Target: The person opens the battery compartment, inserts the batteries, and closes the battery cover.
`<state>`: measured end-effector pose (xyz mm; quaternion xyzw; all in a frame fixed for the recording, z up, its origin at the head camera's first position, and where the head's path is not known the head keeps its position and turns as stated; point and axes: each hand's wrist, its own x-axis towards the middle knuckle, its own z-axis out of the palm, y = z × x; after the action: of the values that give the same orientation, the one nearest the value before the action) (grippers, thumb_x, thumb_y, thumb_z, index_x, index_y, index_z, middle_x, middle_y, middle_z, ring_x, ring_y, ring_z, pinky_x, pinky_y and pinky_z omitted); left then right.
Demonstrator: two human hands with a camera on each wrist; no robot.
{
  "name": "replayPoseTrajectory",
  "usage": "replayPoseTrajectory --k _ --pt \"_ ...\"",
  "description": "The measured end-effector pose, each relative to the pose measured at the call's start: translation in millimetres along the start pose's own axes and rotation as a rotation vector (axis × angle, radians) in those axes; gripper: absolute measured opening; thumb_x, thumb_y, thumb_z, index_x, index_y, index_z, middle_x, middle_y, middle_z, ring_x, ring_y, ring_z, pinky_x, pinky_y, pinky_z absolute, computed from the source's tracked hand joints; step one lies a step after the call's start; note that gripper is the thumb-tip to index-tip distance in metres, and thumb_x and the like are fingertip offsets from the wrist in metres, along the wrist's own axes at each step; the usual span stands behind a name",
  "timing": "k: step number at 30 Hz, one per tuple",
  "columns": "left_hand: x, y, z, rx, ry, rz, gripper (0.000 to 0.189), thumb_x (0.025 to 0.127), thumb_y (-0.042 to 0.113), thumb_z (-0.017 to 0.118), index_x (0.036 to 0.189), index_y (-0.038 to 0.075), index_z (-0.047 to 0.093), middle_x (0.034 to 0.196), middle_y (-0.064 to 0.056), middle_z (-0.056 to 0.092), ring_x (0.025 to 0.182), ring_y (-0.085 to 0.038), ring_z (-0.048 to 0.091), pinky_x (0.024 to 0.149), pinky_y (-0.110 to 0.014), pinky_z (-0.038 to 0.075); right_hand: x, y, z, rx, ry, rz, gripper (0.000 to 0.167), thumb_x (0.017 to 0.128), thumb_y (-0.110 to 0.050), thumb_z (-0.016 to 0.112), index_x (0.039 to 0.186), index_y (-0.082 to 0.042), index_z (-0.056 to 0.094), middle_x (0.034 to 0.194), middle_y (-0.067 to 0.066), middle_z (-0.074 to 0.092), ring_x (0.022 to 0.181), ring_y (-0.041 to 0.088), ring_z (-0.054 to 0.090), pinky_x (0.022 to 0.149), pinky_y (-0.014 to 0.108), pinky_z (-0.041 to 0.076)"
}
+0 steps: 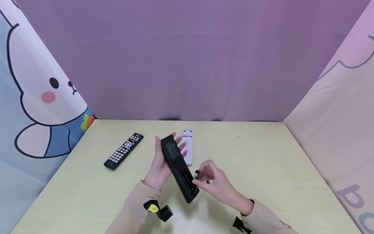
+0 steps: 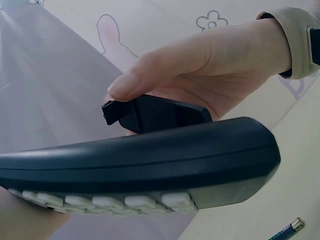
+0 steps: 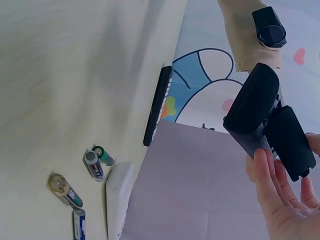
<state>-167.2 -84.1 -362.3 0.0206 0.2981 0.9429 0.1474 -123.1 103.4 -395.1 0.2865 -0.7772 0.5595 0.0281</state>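
Observation:
My left hand [image 1: 160, 165] holds a black remote control [image 1: 176, 162] tilted, its labelled back facing up and its battery slot uncovered near the lower end. In the left wrist view the remote's rows of pale buttons point downward. Beside that lower end, my right hand [image 1: 217, 185] pinches a small black battery cover [image 2: 165, 114] between thumb and fingers. The cover [image 3: 290, 142] is lifted off the slot, close against the remote's edge. What lies inside the slot is too dark to tell.
Another black remote [image 1: 124, 151] lies face up at the left of the table. A white remote [image 1: 188, 146] lies behind my left fingers. Several batteries [image 3: 93, 165] rest on the table near the white remote, mostly hidden by my right hand in the head view.

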Motion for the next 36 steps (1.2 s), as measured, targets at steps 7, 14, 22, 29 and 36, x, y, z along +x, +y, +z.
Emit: replayPoseTrajectory --k 7,14,22,29,36 --pt "-1.1 -0.9 -1.3 -0.023 0.000 0.000 0.057 0.084 0.060 0.025 0.119 0.019 0.042 0.104 -0.001 0.053 0.099 -0.018 0.052 0.087 -0.034 0.040 -1.1 0.9 -3.5 0.161 -0.012 0.130 0.034 0.078 -0.013 0.066 0.100 -0.002 0.042 0.088 0.013 0.057 0.079 0.013 0.058 0.069 0.027 0.050" --pt "-2.0 -2.8 -2.2 -0.024 0.016 -0.001 0.058 0.081 0.062 0.033 0.119 0.019 0.043 0.103 -0.001 0.052 0.096 -0.018 0.052 0.086 -0.033 0.041 0.2 1.3 -8.5 0.224 0.002 0.146 0.035 0.079 -0.008 0.065 0.102 0.002 0.041 0.089 0.017 0.054 0.078 0.013 0.057 0.067 0.027 0.050" --pt "-5.5 1.0 -4.3 -0.056 0.006 0.011 0.058 0.081 0.062 0.032 0.118 0.019 0.043 0.100 -0.001 0.052 0.094 -0.018 0.052 0.086 -0.034 0.040 2.0 8.9 -24.5 0.195 0.067 0.077 0.031 0.078 -0.001 0.063 0.100 0.003 0.042 0.083 0.014 0.054 0.074 0.011 0.058 0.063 0.030 0.051" --pt "-8.1 6.1 -8.2 -0.070 0.023 0.006 0.057 0.081 0.062 0.033 0.118 0.020 0.044 0.100 -0.001 0.052 0.093 -0.018 0.052 0.086 -0.034 0.040 1.4 17.8 -44.9 0.102 0.085 0.157 0.033 0.078 -0.006 0.066 0.101 0.000 0.044 0.085 0.015 0.053 0.077 0.013 0.058 0.063 0.031 0.052" --pt "-11.9 11.4 -12.5 -0.079 0.027 0.006 0.054 0.083 0.061 0.029 0.114 0.020 0.048 0.098 -0.001 0.053 0.090 -0.018 0.053 0.083 -0.033 0.041 -2.1 30.0 -60.4 -0.114 0.095 0.191 0.030 0.075 -0.009 0.069 0.097 -0.006 0.048 0.085 0.007 0.054 0.075 0.013 0.058 0.062 0.025 0.050"
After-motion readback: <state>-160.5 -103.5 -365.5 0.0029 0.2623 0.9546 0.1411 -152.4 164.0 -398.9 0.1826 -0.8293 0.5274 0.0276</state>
